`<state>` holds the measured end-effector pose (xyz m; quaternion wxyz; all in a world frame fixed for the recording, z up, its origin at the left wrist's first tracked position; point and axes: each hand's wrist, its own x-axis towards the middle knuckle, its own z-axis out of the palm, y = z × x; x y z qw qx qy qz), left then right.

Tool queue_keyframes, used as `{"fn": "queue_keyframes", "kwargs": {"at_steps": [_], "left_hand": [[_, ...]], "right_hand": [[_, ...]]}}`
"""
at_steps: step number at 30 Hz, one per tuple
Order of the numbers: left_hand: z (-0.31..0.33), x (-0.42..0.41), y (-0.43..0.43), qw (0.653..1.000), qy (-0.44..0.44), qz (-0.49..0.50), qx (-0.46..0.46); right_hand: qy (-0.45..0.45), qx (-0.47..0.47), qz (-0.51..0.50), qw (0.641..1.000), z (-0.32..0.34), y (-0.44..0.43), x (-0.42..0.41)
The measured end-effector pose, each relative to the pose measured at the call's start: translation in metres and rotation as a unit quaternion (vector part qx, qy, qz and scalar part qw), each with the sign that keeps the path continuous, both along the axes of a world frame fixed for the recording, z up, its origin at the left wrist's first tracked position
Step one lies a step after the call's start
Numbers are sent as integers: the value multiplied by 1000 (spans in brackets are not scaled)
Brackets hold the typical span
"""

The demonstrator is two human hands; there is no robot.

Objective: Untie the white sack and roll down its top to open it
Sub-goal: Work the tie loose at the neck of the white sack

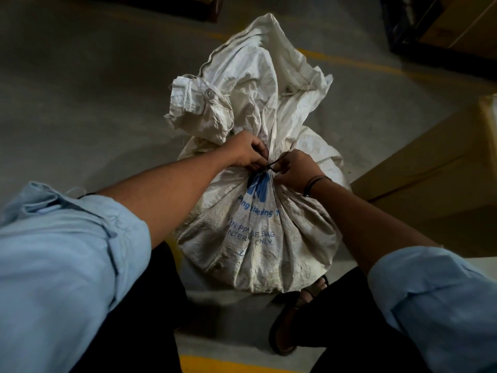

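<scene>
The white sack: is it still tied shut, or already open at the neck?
Tied shut. A dark tie cinches the white sack at its gathered neck, and the left hand and right hand pinch that tie.

There is a single view, from a wide-angle camera worn on the person's head, tilted steeply forward and down. It looks along both forearms to the hands, the left hand [246, 152] and the right hand [295, 170], close in at arm's length. The grey floor [80, 90] fills the background, its edges bowed by the lens.
</scene>
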<state>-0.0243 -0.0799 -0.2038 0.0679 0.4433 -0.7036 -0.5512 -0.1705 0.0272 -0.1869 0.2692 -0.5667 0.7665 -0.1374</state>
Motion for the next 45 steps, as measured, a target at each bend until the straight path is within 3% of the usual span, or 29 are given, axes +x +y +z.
{"fn": "queue_keyframes", "kwargs": {"at_steps": [4,10,15,21,23,26,29,39,45], "left_hand": [[4,1,3,999,-9,-13,-32],[2,0,0,1000,-10,-5,-24],[4,-3,2,999,-11,-11,-31],[2,0,0,1000,-8,-4,-28],[3,-1,1,999,-11,-8,-31],[5,-2,3,999,-9,-14,-33],[5,-1,2,999,-9,-14,-32],[8,-1,4,999,-15,-13,-28],[10,-2,4,1000,-7,-12,-15]], "right_hand": [[-28,59,-19,998,1,-3,-2],[-72,28,-60,995,1,-3,-5],[-36,67,-27,997,-3,-2,-9],[-74,19,-63,995,-1,-6,-5],[-76,45,-68,994,-2,-7,-8],[-129,91,-91,983,-2,-7,-12],[-169,59,-134,975,-1,-5,-13],[-78,91,-83,989,2,-6,-12],[-85,68,-60,992,3,-5,-10]]}}
